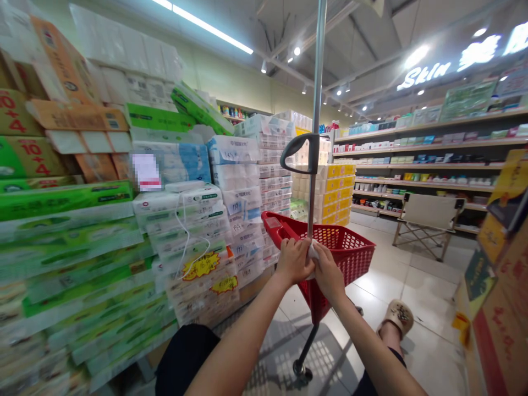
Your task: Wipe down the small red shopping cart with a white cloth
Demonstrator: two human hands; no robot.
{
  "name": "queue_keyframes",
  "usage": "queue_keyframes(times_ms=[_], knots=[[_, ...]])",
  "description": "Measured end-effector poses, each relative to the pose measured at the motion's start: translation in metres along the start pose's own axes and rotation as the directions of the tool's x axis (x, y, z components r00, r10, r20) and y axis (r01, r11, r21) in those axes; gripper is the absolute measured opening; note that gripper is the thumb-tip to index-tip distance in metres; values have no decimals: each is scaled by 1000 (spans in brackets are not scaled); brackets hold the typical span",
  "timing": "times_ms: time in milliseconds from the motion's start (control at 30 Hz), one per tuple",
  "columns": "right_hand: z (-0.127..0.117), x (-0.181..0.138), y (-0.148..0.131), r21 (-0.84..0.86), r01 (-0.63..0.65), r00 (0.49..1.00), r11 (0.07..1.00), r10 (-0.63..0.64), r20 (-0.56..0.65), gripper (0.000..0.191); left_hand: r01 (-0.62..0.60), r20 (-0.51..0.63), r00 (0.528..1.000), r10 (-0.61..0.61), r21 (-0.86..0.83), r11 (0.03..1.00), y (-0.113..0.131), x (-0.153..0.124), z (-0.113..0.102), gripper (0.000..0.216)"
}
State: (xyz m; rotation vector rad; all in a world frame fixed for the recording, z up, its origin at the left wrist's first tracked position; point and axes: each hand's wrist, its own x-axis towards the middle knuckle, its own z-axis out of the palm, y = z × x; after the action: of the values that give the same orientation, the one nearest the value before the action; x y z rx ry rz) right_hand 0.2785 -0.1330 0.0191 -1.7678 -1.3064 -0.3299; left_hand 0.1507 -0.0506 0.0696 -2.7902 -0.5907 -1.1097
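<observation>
Both my hands are closed together around a small white piece of cloth or tissue [313,251], low on an upright metal pole [320,71]. My left hand [293,261] grips from the left, and my right hand [328,272] wraps it from the right. Fingers cover most of the white piece. The pole carries a black loop handle [300,154] above my hands. Directly behind them stands a red plastic shopping basket cart [346,258] with perforated walls. Below it, a leg ends in a caster [302,370] on the floor.
Stacked tissue packs [74,236] rise close on the left, with yellow price tags [201,265]. A folding chair [431,217] stands at right, before long product shelves [412,165]. Cartons [503,264] line the right edge. A foot in a beige clog [398,319] rests on the tiles.
</observation>
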Motion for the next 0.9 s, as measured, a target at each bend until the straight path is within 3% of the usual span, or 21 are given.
queue_keyframes(times_ms=[100, 333, 600, 800, 900], knots=[[4, -5, -4, 6, 27, 999, 1000, -28, 27, 50, 3, 5, 1000, -3, 2, 1000, -8, -3, -2, 51], [1, -7, 23, -89, 13, 999, 996, -9, 40, 53, 44, -21, 999, -43, 33, 998, -34, -9, -4, 43], [24, -5, -25, -33, 116, 988, 993, -112, 110, 53, 123, -37, 992, -120, 111, 986, -50, -9, 1, 28], [15, -4, 18, -67, 40, 991, 997, -31, 132, 52, 127, -45, 991, -123, 118, 985, -64, -17, -2, 32], [17, -2, 22, -65, -4, 993, 998, 11, 120, 49, 110, -71, 992, -102, 130, 985, -67, -22, -2, 41]])
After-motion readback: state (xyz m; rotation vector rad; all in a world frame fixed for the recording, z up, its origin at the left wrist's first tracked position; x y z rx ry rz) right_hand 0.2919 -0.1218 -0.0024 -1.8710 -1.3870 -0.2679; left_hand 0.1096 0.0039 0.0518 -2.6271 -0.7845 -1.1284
